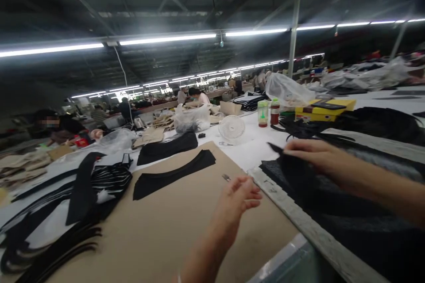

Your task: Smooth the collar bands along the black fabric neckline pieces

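Note:
My right hand (308, 152) is closed in a pinch on a black fabric piece (295, 177), whose pointed tip sticks out past the fingers. This piece is lifted over a dark stack of fabric (358, 212) on the right. Above the brown board (186, 225), my left hand (237, 196) has loosely bent fingers, held apart, with no fabric in them. A small metal tip (226, 177) shows beside its index finger; the rest of that object is hidden. Farther up the board lies a curved black fabric piece (174, 174).
Striped black pieces (111, 177) are heaped at left. A white fan (231, 129), two bottles (263, 114) and a yellow box (323, 110) stand behind the board. A pale raised strip (299, 216) runs between board and stack. Other people work in the background.

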`<action>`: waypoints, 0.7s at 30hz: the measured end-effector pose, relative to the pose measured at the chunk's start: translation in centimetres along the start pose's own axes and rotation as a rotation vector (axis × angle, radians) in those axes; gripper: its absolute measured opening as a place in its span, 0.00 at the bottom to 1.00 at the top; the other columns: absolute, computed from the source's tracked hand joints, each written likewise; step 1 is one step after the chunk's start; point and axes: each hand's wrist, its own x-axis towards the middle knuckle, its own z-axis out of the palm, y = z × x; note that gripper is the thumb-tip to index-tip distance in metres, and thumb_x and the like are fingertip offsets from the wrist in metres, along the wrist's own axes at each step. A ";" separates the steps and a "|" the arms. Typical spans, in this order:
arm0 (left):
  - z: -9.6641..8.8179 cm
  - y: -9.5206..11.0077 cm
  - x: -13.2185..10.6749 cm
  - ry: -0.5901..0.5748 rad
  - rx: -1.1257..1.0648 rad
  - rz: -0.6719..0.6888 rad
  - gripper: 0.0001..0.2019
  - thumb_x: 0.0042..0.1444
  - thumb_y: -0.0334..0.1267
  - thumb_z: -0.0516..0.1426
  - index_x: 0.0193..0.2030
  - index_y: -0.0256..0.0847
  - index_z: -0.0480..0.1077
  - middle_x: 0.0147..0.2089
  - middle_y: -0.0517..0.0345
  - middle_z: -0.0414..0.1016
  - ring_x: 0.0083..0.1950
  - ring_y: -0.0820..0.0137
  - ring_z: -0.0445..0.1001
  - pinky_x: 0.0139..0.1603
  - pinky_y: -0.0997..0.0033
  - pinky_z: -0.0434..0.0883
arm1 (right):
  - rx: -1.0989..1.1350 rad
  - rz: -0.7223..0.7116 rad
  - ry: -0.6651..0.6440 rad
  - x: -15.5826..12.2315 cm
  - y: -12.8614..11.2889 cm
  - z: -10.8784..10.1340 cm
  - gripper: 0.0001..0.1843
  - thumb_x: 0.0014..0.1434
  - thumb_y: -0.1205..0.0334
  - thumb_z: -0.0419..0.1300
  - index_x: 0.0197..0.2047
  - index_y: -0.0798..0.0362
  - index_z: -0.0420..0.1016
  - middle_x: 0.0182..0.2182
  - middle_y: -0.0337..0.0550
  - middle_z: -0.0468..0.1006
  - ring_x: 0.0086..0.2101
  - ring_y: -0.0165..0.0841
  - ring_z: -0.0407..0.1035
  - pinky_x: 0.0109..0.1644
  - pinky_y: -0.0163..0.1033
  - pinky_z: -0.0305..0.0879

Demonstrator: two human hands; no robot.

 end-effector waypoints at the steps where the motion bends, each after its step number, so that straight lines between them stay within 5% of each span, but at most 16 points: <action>1: -1.7 0.9 -1.0 0.050 -0.030 -0.005 0.26 0.53 0.57 0.59 0.48 0.36 0.65 0.42 0.49 0.73 0.41 0.68 0.74 0.45 0.68 0.70 | 0.031 -0.020 -0.194 -0.1 -1.0 2.0 0.11 0.64 0.63 0.53 0.31 0.55 0.71 0.26 0.36 0.68 0.27 0.26 0.67 0.24 0.27 0.60; 5: -7.3 2.2 -5.6 0.327 -0.088 -0.098 0.29 0.45 0.58 0.64 0.45 0.37 0.65 0.42 0.49 0.71 0.42 0.63 0.74 0.42 0.63 0.72 | 0.008 -0.067 -0.458 -0.6 -3.1 12.6 0.06 0.60 0.68 0.53 0.32 0.55 0.69 0.23 0.37 0.71 0.25 0.30 0.69 0.24 0.30 0.62; 8: -10.2 1.1 -9.2 0.484 -0.025 -0.171 0.29 0.43 0.61 0.64 0.43 0.40 0.66 0.44 0.50 0.70 0.44 0.62 0.73 0.40 0.63 0.72 | -0.052 -0.161 -0.506 -2.0 -3.6 20.2 0.07 0.58 0.70 0.53 0.31 0.55 0.71 0.24 0.41 0.74 0.26 0.32 0.70 0.28 0.33 0.62; 11: -12.8 -0.9 -12.3 0.621 0.054 -0.247 0.29 0.42 0.62 0.63 0.42 0.42 0.68 0.44 0.52 0.72 0.48 0.59 0.72 0.40 0.63 0.72 | -0.100 -0.257 -0.517 -4.1 -4.3 25.5 0.07 0.56 0.71 0.54 0.30 0.55 0.73 0.31 0.47 0.78 0.33 0.36 0.71 0.36 0.37 0.61; 17: -18.1 -4.4 -16.7 0.826 0.044 -0.285 0.28 0.34 0.50 0.69 0.42 0.41 0.71 0.45 0.51 0.75 0.48 0.54 0.73 0.36 0.64 0.73 | -0.121 -0.321 -0.617 -7.9 -5.5 31.7 0.09 0.56 0.69 0.54 0.33 0.55 0.76 0.31 0.48 0.79 0.33 0.39 0.73 0.34 0.38 0.61; 21: -20.3 -5.1 -18.8 0.830 0.010 -0.281 0.29 0.33 0.47 0.69 0.43 0.37 0.73 0.38 0.51 0.77 0.40 0.59 0.75 0.33 0.68 0.72 | -0.025 -0.434 -0.686 -9.2 -5.5 32.3 0.11 0.60 0.69 0.52 0.39 0.53 0.75 0.37 0.43 0.79 0.38 0.34 0.72 0.42 0.35 0.64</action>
